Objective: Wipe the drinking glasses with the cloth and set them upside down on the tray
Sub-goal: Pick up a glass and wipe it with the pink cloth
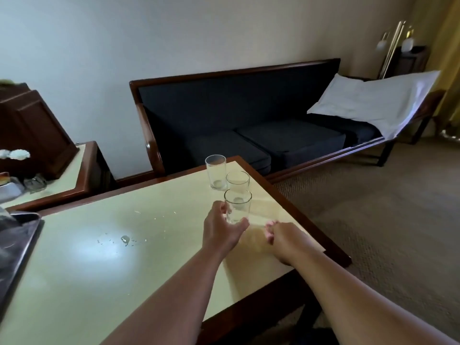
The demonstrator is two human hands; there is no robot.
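Observation:
Three clear drinking glasses stand upright in a row near the far right corner of the cream-topped table: the far glass, the middle glass and the near glass. My left hand is curled round the near glass, thumb at its base and fingers behind its left side. My right hand rests on the table just right of it, fingers curled under, holding nothing. A dark metal tray lies at the table's left edge, partly cut off by the frame. I see no cloth clearly.
Water drops lie on the table's middle. A dark sofa with a white pillow stands behind the table. A side table at the left carries a wooden box and small items. Carpet lies to the right.

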